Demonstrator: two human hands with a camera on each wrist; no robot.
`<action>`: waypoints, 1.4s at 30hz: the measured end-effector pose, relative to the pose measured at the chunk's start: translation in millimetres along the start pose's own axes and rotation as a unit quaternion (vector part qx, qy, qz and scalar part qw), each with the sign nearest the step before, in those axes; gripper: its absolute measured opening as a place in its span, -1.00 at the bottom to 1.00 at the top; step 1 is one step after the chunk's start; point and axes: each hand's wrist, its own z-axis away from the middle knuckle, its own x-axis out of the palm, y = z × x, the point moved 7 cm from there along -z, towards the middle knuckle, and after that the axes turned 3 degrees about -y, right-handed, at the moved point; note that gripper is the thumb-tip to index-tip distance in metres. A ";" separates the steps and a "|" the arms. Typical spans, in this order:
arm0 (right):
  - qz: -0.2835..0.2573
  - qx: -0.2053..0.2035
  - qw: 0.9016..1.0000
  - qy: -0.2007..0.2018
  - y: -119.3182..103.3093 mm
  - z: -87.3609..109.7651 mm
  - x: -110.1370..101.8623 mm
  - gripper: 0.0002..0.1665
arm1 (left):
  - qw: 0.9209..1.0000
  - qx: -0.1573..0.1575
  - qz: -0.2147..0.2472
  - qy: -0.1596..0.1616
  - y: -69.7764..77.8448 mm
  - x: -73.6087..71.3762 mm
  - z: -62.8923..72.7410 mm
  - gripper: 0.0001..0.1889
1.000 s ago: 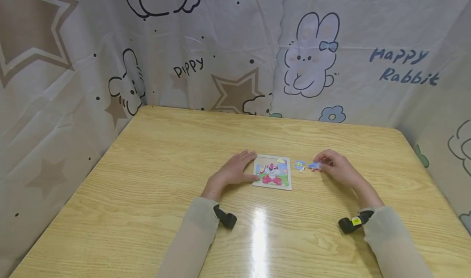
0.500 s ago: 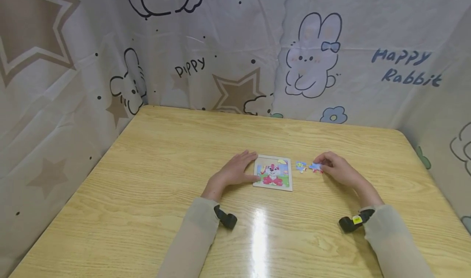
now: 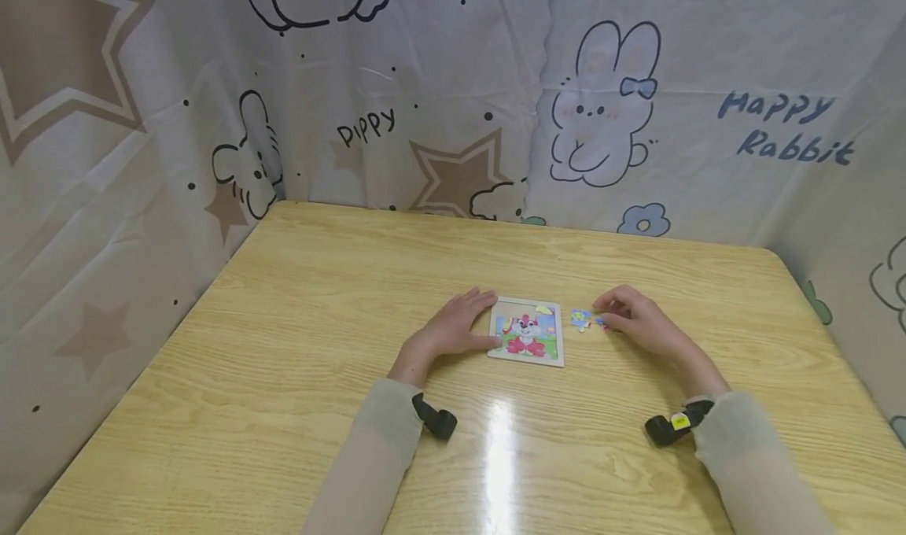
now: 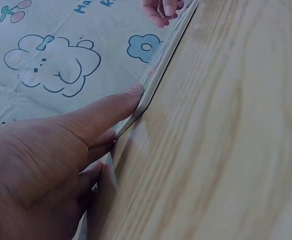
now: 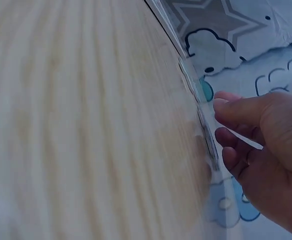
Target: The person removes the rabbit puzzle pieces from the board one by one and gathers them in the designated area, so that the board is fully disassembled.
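In the head view my left hand (image 3: 456, 324) rests against the left side of a small framed jigsaw puzzle (image 3: 527, 359) showing a pink and white cartoon animal. Its thumb lies on the frame's lower left; the other fingers reach the upper left corner. The left wrist view shows that thumb on the frame's edge (image 4: 155, 82). My right hand (image 3: 640, 320) hovers over a loose puzzle piece (image 3: 602, 323), partly hidden by its fingers. Another blue puzzle piece (image 3: 580, 318) lies between it and the frame. In the right wrist view the fingers (image 5: 241, 110) are loosely bent, with nothing seen between them.
Everything lies on a wood-grain table (image 3: 340, 283). A printed cloth (image 3: 453, 86) with cartoon animals hangs behind it and along the sides. Both wrists carry black camera straps (image 3: 668, 429).
My right hand has shifted slightly left, off the loose piece's right end and over it, and its fingers have lifted from the piece. The left hand stays at the frame.
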 end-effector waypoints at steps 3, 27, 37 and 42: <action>-0.004 -0.016 1.000 -0.006 -9.2 -5.6 6.1 -0.78 | 1.000 -0.002 0.002 -0.001 -0.2 0.0 0.2 -0.16; 0.003 -0.101 0.991 -0.086 -58.4 -36.4 48.9 -0.78 | 1.000 -0.008 0.008 0.002 -1.1 -0.6 0.0 -0.16; 0.036 -0.108 0.986 -0.120 -64.9 -43.1 50.2 -0.81 | 1.000 -0.011 0.012 0.007 -0.2 -2.1 1.0 -0.16; 0.031 -0.095 0.987 -0.124 -66.0 -43.5 51.5 -0.82 | 1.000 -0.012 0.011 0.004 -0.6 -1.3 0.5 -0.16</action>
